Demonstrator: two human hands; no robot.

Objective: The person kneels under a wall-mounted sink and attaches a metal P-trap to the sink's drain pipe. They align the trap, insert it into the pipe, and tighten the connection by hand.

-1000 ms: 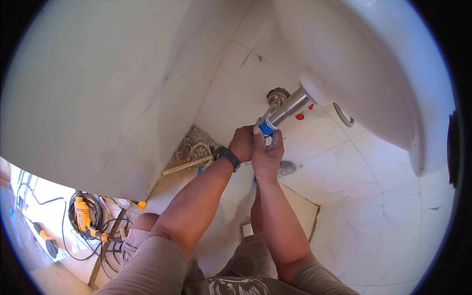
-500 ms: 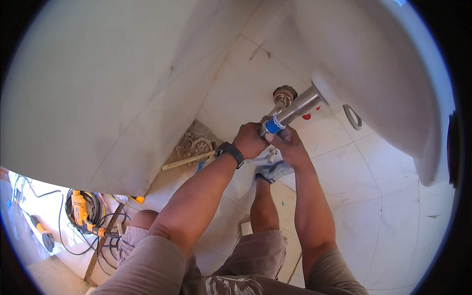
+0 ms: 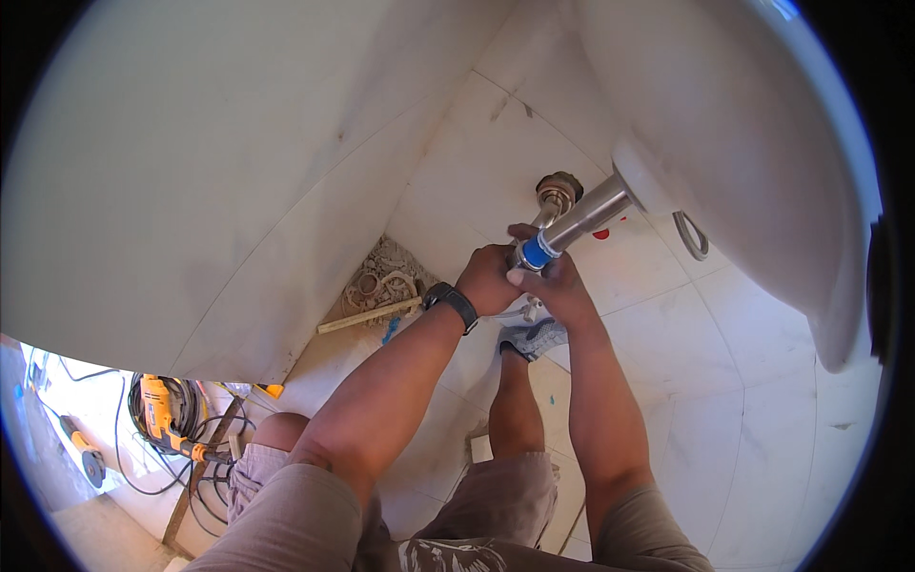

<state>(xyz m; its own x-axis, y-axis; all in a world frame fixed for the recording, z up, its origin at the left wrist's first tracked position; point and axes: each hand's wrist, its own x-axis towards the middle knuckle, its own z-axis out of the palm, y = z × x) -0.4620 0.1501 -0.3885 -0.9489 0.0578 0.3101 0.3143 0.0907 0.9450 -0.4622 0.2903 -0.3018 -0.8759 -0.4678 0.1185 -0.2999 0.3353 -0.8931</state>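
A chrome drain pipe slants down from the underside of a white washbasin. Blue tape or a blue ring circles its lower end, next to a metal fitting. My left hand, with a dark watch on the wrist, is closed around the metal trap fitting, partly hiding it. From the other side my right hand grips the same joint, its thumb pressed near the blue band. Behind the hands, a second chrome pipe runs to a dark-rimmed wall opening.
A curled grey hose hangs below the basin. Rubble and a wooden strip lie in the tiled corner. At lower left are a yellow drill, an angle grinder and coiled cables. A pale panel stands on the left.
The view has shifted slightly, so pipes and hands appear a little lower and to the right. Both hands stay on the joint, with small changes in finger position.
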